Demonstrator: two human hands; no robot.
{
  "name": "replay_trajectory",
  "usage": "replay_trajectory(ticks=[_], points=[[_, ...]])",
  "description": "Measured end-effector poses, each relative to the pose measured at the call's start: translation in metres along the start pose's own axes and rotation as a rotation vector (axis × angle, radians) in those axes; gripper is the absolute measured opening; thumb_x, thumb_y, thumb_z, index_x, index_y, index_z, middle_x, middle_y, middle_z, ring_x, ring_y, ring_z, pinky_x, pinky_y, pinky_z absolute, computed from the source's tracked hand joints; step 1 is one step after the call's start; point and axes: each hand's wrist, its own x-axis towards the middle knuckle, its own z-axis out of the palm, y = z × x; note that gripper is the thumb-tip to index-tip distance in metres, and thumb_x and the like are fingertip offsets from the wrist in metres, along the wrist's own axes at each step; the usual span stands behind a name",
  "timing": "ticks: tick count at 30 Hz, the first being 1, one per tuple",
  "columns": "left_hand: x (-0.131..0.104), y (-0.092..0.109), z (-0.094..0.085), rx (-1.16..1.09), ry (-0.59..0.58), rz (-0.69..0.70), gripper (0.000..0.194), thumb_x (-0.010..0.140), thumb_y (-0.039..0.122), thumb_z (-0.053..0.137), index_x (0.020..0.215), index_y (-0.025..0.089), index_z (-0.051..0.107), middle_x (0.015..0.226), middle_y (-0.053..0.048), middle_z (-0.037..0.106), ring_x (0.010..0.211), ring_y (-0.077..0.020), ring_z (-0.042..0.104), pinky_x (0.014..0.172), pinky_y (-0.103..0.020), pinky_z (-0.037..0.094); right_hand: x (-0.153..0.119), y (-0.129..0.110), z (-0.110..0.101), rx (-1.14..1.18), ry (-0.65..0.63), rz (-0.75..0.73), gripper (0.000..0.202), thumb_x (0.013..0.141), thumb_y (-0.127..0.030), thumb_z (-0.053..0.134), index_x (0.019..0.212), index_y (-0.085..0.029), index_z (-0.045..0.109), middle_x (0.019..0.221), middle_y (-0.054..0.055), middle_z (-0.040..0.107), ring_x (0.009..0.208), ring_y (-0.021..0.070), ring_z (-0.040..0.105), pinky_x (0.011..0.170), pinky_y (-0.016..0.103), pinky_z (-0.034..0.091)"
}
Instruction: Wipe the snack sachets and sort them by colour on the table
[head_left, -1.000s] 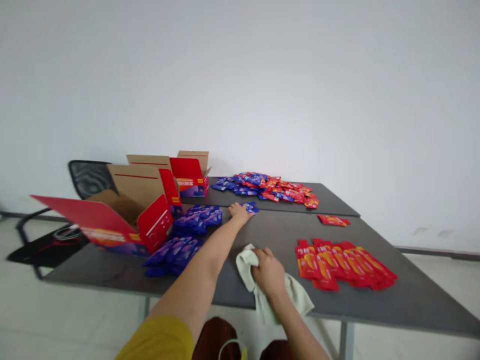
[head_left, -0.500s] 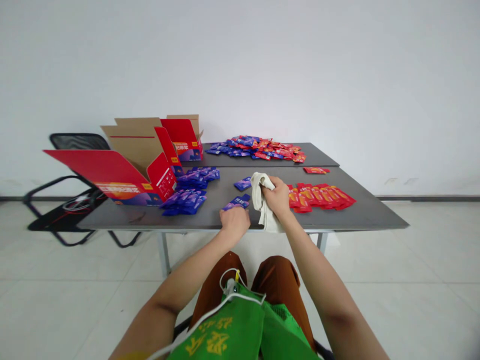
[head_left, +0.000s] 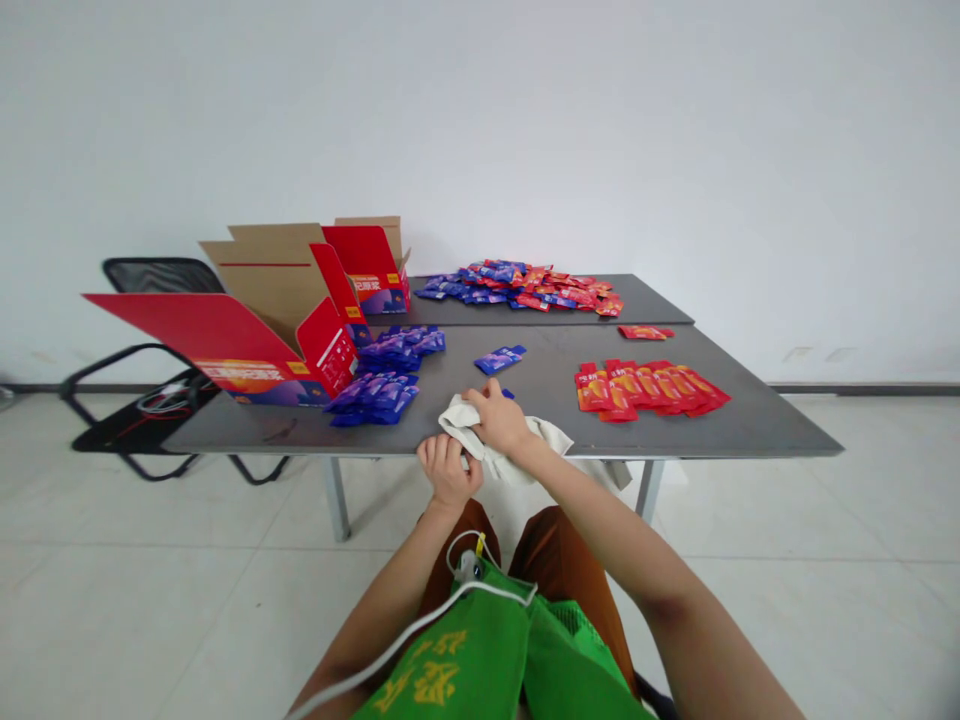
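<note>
A white cloth is bunched at the table's front edge, with my right hand closed on it. Close beside it, my left hand rests at the edge with its fingers curled; whether they grip the cloth or the edge is not clear. A blue sachet is mostly hidden behind my right hand. Another blue sachet lies just beyond. Blue sachets sit in bundles to the left, and a fanned row of red sachets lies to the right.
Open red cartons stand on the left of the dark table. Mixed red and blue sachets are heaped at the back. A single red sachet lies at the right. A black chair is left of the table.
My right hand has moved left with the cloth, to beside my left hand. My left hand has moved slightly left and down to the edge. The nearer blue sachet is now mostly covered.
</note>
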Motion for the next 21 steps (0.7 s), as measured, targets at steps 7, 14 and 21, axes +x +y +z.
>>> replay_trajectory(ticks=[7, 14, 21], points=[[0.014, 0.004, -0.001, -0.079, 0.064, -0.047, 0.012, 0.082, 0.019, 0.045, 0.079, 0.022, 0.056, 0.086, -0.011, 0.059, 0.089, -0.0269, 0.052, 0.084, -0.047, 0.034, 0.021, 0.03, -0.004, -0.215, -0.087, 0.15, 0.033, 0.096, -0.028, 0.032, 0.123, -0.029, 0.05, 0.116, 0.009, 0.051, 0.087, 0.0206, 0.063, 0.072, 0.03, 0.048], [0.002, -0.005, -0.003, -0.19, 0.126, 0.102, 0.019, 0.081, 0.013, 0.044, 0.088, 0.018, 0.06, 0.091, -0.01, 0.062, 0.096, -0.0238, 0.053, 0.088, -0.042, 0.035, 0.025, 0.032, -0.03, -0.208, -0.01, 0.004, 0.037, 0.088, -0.019, 0.044, 0.122, -0.03, 0.056, 0.12, 0.008, 0.053, 0.093, 0.0201, 0.062, 0.076, 0.029, 0.046], [0.004, -0.013, 0.003, -0.153, 0.22, 0.104, 0.025, 0.079, 0.013, 0.04, 0.065, 0.02, 0.06, 0.071, -0.009, 0.053, 0.08, -0.0238, 0.048, 0.077, -0.038, 0.034, 0.01, 0.008, -0.002, -0.105, -0.107, -0.253, 0.027, 0.092, -0.026, 0.042, 0.107, -0.03, 0.064, 0.115, 0.004, 0.057, 0.093, 0.0181, 0.061, 0.076, 0.026, 0.044]])
